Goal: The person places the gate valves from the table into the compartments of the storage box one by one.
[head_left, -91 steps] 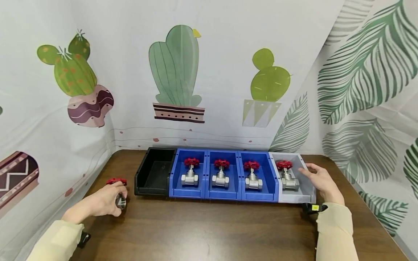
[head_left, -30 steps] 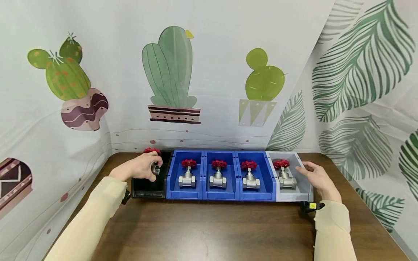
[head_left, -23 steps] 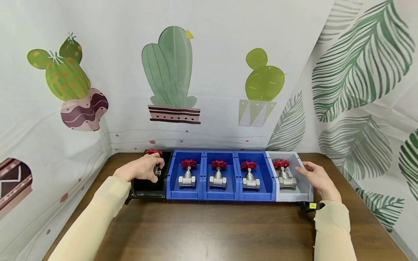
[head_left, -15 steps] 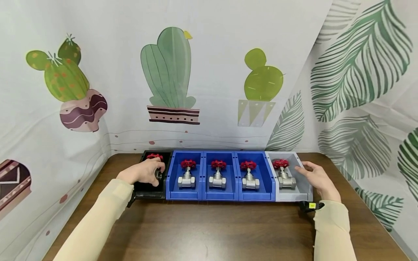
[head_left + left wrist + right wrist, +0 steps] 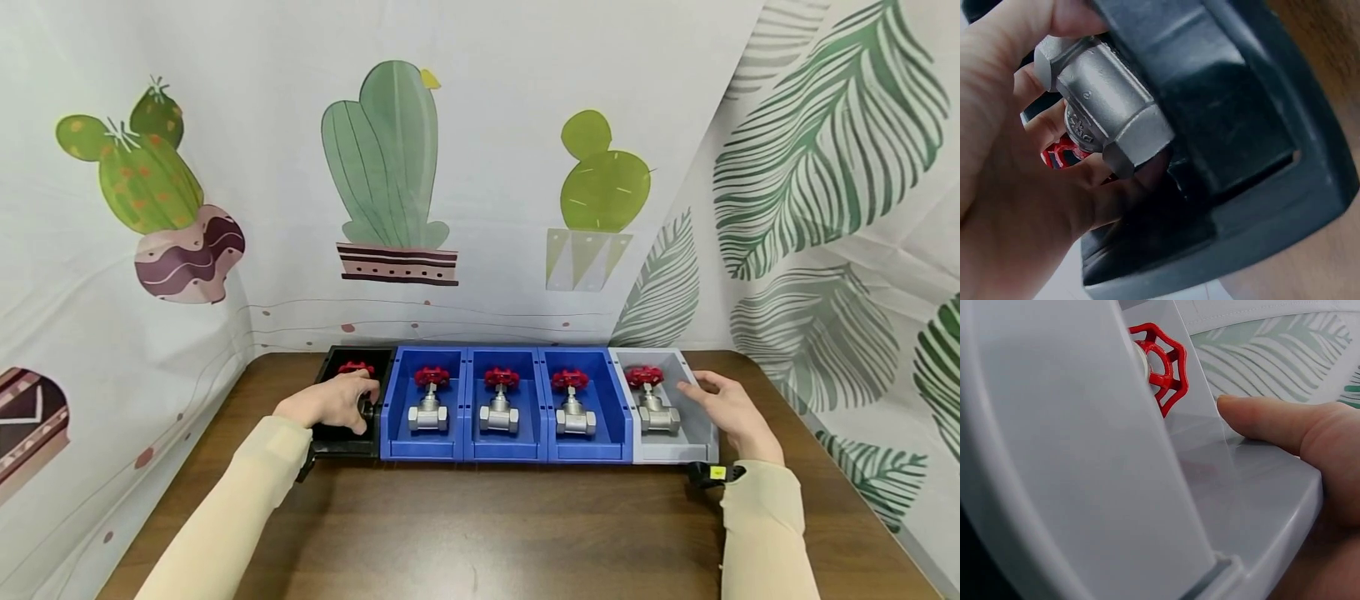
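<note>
In the head view my left hand (image 5: 332,402) reaches into the black bin (image 5: 345,447) at the left end of a row. It grips a metal valve (image 5: 1107,94) with a red handwheel (image 5: 355,367). The left wrist view shows the fingers curled round the valve's silver body, close against the bin wall; the thumb is partly out of frame. At the row's other end my right hand (image 5: 738,417) holds the right wall of the grey bin (image 5: 675,453), thumb at the rim and fingers outside. A similar valve (image 5: 658,414) lies in that bin, its red handwheel (image 5: 1163,369) showing in the right wrist view.
Between the black and grey bins stand three blue bins (image 5: 506,452), each with a red-wheeled valve (image 5: 499,412) inside. The row stands toward the back of a brown wooden table (image 5: 480,525). A printed cloth (image 5: 510,167) hangs behind it.
My left hand has brought the valve from the table's left side over the black bin, then lowered it inside. The right hand stays at the grey bin. The head view has shifted slightly.
</note>
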The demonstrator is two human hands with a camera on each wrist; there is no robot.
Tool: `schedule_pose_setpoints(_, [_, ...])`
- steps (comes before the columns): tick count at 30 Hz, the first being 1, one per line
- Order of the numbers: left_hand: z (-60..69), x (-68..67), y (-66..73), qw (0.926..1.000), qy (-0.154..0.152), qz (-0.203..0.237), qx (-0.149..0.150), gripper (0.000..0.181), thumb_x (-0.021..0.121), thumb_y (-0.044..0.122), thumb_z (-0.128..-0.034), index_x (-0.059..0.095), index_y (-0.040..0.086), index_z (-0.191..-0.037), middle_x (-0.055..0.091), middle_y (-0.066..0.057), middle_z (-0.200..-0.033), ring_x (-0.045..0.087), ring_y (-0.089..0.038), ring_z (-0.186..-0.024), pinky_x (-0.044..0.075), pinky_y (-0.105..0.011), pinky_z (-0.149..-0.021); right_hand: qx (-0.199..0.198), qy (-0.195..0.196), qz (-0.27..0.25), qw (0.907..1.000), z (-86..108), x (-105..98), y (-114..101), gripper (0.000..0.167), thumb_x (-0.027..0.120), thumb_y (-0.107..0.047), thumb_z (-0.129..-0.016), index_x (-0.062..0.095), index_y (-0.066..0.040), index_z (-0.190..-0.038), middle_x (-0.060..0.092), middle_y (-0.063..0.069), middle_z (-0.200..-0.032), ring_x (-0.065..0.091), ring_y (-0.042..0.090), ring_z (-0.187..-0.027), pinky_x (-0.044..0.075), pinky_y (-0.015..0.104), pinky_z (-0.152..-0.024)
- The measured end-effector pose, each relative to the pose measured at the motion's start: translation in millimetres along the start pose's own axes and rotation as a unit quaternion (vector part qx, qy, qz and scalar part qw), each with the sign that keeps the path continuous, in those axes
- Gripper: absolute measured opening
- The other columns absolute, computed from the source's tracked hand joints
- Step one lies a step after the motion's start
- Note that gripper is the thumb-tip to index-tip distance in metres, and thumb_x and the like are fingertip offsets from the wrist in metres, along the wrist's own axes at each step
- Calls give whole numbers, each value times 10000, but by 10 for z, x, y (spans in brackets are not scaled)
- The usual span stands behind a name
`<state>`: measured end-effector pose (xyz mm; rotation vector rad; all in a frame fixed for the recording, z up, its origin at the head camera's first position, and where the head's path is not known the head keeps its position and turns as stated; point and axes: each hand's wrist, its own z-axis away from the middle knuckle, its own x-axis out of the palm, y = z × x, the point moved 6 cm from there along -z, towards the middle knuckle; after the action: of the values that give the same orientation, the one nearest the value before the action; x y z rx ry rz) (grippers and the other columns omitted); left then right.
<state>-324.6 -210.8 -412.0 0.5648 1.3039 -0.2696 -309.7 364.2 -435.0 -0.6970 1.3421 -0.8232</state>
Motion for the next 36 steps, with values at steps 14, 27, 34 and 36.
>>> schedule_pose_setpoints(14, [-3,67,-29,10000,8,23,-88,392,824,97,-581,601,147,-899,520,-18,-976,514,-217,-854,470,-377,-767,77,9,-17,10000,-9,4,-1,679,529,-418,-999,350,64,-1441,279,334,-1485,286,460,-1316,284,613,-1004])
schedule_pose_setpoints(27, [-13,82,-6,9996,-40,9,-291,381,811,92,-593,591,146,-899,506,-35,-995,515,-283,-885,452,-406,-765,2,37,-10,10000,-21,-7,19,672,531,-420,-999,368,66,-1434,297,332,-1478,291,469,-1318,278,620,-1009])
schedule_pose_setpoints(34, [-16,118,3,9989,-128,-138,-431,369,814,88,-614,594,157,-902,500,-47,-1038,513,-326,-920,457,-434,-786,-62,92,6,9999,-15,-8,25,661,534,-407,-999,378,80,-1417,324,341,-1454,331,461,-1284,302,596,-994])
schedule_pose_setpoints(36, [-8,124,3,9986,-169,-129,-475,367,813,84,-628,601,155,-918,500,-55,-1056,513,-322,-930,458,-442,-794,-86,88,13,9999,-18,-5,26,659,529,-408,-1001,378,79,-1418,322,341,-1455,326,462,-1287,303,596,-991])
